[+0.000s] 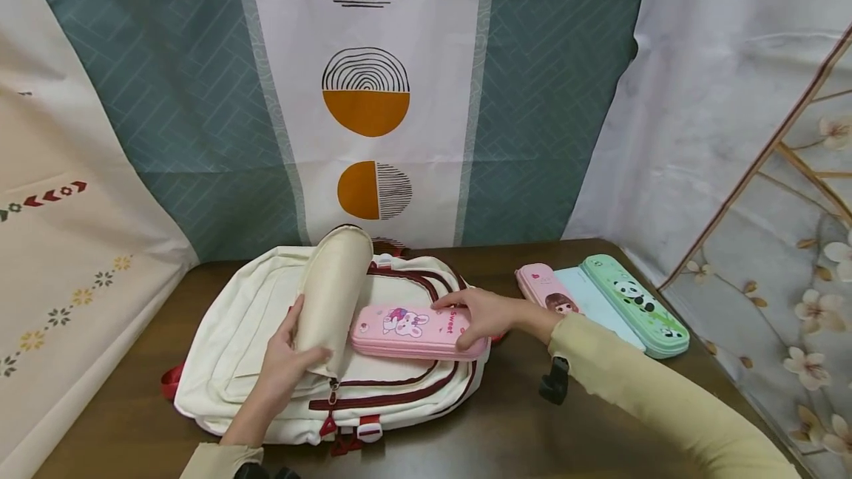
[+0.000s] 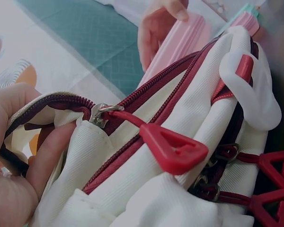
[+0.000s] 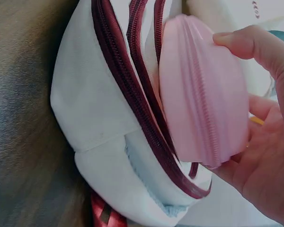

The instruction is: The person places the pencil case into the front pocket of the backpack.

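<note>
A cream backpack (image 1: 249,335) with dark red zips lies on the brown table. Its front pocket flap (image 1: 336,283) is folded back, and my left hand (image 1: 282,361) grips the flap's edge between thumb and fingers. Close by that hand, a red zip pull (image 2: 175,149) hangs in the left wrist view. My right hand (image 1: 489,316) holds the right end of a pink rabbit pencil case (image 1: 406,335), thumb on one side and fingers on the other. The case lies across the opened pocket, its left end beside the folded flap. Its zipped side (image 3: 199,94) faces the right wrist camera.
On the table's right side lie a pink pencil case with a doll picture (image 1: 549,287), a pale blue flat item (image 1: 595,298) and a green panda pencil case (image 1: 632,305). Patterned cloths (image 1: 532,94) hang behind and at both sides of the table (image 1: 459,442).
</note>
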Available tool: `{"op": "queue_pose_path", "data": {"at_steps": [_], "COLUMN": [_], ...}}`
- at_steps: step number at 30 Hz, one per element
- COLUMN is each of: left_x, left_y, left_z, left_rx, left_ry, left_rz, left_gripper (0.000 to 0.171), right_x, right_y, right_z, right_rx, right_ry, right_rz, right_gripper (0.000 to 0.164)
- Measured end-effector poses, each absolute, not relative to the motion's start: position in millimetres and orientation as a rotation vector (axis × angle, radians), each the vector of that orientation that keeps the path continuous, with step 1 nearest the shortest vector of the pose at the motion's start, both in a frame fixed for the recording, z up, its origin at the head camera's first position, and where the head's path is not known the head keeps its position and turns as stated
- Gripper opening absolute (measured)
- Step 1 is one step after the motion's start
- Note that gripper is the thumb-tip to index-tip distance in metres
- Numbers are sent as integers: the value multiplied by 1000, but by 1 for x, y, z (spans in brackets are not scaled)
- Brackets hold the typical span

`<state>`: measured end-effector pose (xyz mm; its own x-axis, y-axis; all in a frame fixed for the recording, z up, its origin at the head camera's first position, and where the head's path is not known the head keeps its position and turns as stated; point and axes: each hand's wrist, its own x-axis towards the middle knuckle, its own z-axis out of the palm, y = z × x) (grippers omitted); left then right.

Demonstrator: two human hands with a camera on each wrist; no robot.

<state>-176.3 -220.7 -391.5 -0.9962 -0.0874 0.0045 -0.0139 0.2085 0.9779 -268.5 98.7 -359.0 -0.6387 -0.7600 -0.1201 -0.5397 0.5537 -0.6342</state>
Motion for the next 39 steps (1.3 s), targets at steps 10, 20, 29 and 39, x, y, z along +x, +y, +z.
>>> {"op": "queue_pose_path", "data": {"at_steps": [10, 20, 29, 39], "left_x": [-180, -179, -178, -180], "left_y": [-217, -218, -223, -221], "left_z": [-391, -395, -396, -401], "left_rx": [61, 5, 1, 17], "left_ry": [-2388, -2383, -2404, -2397], "left_rz": [-1964, -2003, -1994, -2024], "left_gripper": [98, 97, 97, 96], "right_x": [-280, -283, -287, -291], "right_y": [75, 50, 36, 58], "right_z": [-355, -369, -377, -375], "right_rx": [-1152, -1153, -1097, -1052], "right_ry": [2266, 2212, 2215, 2182], "right_rz": [-751, -812, -824, -915], "right_gripper": [66, 69, 68, 80]}}
